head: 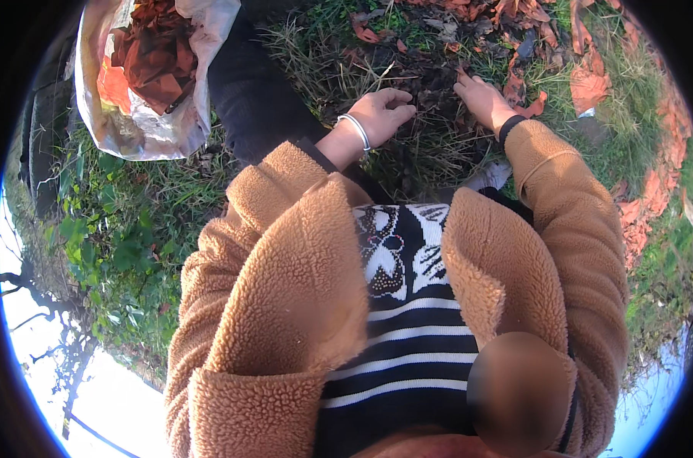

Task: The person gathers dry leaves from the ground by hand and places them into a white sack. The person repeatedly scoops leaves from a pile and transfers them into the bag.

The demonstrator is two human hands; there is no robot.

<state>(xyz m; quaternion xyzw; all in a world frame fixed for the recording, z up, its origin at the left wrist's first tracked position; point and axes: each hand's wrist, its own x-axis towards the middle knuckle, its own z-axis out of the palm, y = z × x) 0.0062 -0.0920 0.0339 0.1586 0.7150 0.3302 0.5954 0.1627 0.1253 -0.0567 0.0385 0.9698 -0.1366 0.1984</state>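
My left hand (380, 117), with a silver bangle at the wrist, is low over dark leaf litter (432, 97); its fingers are curled and apart, with nothing visible in them. My right hand (482, 98) reaches down to the same litter from the other side. Its fingertips meet a small reddish-brown scrap, and whether they grip it cannot be told. Reddish-orange flat pieces (589, 86), perhaps paper or dry leaves, lie on the grass beyond my right hand. A white woven sack (151, 140) at the upper left holds a heap of similar reddish pieces (157, 63).
My dark-trousered leg (254, 91) lies between the sack and my left hand. Leafy green plants (128, 240) grow at the left. More reddish pieces (647, 212) form a band along the right side. A whitish object (492, 174) is partly hidden near my right sleeve.
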